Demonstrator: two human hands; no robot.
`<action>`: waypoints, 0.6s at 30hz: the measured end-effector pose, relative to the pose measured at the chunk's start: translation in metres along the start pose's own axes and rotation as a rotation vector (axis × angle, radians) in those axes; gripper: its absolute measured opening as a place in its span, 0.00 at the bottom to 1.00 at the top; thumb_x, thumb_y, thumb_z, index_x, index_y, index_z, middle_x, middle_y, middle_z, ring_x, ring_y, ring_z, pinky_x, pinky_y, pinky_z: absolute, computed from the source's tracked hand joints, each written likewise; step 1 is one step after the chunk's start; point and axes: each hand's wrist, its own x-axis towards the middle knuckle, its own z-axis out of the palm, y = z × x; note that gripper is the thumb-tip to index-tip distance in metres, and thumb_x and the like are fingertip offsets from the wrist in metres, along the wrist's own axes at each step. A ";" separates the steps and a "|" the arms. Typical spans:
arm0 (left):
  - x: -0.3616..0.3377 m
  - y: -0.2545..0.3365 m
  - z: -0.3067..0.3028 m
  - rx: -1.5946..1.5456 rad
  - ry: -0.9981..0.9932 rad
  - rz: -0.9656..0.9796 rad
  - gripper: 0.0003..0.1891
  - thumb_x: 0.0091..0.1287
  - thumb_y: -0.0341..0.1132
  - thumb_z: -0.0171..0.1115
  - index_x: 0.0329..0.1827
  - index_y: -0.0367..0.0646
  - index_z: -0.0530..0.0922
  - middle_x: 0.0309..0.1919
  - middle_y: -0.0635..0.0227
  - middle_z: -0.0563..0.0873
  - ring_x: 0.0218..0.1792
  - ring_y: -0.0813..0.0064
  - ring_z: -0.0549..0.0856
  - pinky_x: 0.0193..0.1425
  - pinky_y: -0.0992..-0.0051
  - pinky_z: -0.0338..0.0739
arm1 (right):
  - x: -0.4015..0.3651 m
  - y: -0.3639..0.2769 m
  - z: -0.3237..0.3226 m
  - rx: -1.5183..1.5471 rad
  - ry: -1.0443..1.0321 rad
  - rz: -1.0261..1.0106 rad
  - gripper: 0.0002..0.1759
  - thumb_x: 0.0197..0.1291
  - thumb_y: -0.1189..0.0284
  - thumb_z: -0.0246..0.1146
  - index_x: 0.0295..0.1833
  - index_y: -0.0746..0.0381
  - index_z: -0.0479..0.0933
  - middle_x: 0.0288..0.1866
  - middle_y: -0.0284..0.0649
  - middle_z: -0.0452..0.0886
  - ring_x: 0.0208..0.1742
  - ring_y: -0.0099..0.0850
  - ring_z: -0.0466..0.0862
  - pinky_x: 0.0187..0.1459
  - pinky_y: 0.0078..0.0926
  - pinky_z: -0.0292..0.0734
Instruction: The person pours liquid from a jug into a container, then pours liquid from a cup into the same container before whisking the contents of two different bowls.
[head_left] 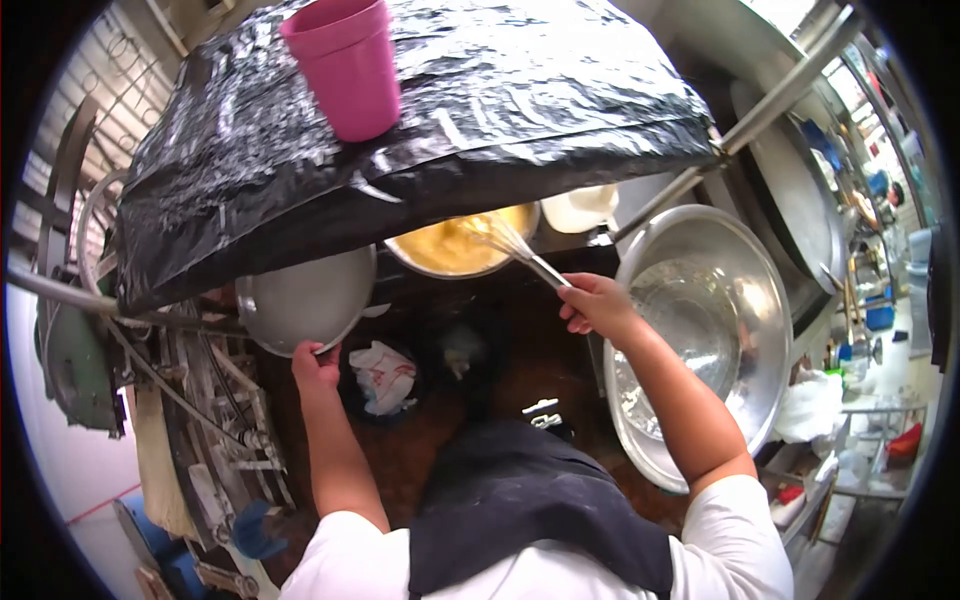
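My right hand [597, 304] is closed round the metal handle of a whisk [538, 262]. The whisk's wires reach into a yellow, thick-looking mixture [447, 245] in a round bowl [437, 272], whose far side is hidden by the black-covered surface above. My left hand [317, 366] grips the near rim of a wide grey metal bowl [305, 300]. That bowl is tilted, and its far edge is also hidden. A whitish container [580, 210] stands just right of the yellow mixture.
A surface wrapped in shiny black plastic [250, 180] overhangs the bowls, with a pink cup [355, 75] on it. At right leans a large metal basin [765, 330]. A crumpled white bag [383, 378] lies low between my arms. Metal bars [790, 85] run at the upper right.
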 end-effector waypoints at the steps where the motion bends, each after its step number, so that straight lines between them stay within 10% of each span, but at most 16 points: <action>1: -0.008 0.000 -0.004 0.028 0.000 0.012 0.18 0.47 0.21 0.54 0.44 0.35 0.74 0.44 0.54 0.82 0.46 0.49 0.86 0.48 0.49 0.89 | 0.001 0.001 0.002 0.016 0.007 -0.004 0.23 0.69 0.64 0.62 0.67 0.60 0.74 0.30 0.32 0.82 0.23 0.20 0.81 0.25 0.17 0.76; 10: -0.067 -0.004 -0.033 0.090 -0.013 -0.049 0.18 0.46 0.21 0.55 0.43 0.34 0.75 0.43 0.57 0.83 0.42 0.52 0.87 0.46 0.53 0.90 | 0.004 -0.007 0.006 -0.015 -0.003 -0.061 0.24 0.67 0.66 0.63 0.67 0.57 0.75 0.33 0.34 0.82 0.27 0.26 0.82 0.29 0.24 0.78; 12: -0.077 -0.008 -0.037 0.101 -0.009 -0.059 0.18 0.46 0.21 0.55 0.44 0.34 0.75 0.43 0.57 0.83 0.43 0.53 0.87 0.46 0.53 0.90 | -0.013 -0.013 0.005 -1.046 0.381 -0.714 0.25 0.62 0.69 0.65 0.66 0.52 0.76 0.38 0.39 0.82 0.35 0.38 0.84 0.38 0.36 0.80; 18: -0.125 0.002 -0.039 0.185 0.004 -0.065 0.21 0.46 0.20 0.54 0.47 0.33 0.76 0.43 0.58 0.83 0.43 0.56 0.87 0.44 0.55 0.90 | -0.052 -0.034 -0.010 -1.046 0.383 -0.686 0.22 0.60 0.70 0.65 0.61 0.51 0.80 0.40 0.42 0.82 0.41 0.42 0.84 0.43 0.39 0.79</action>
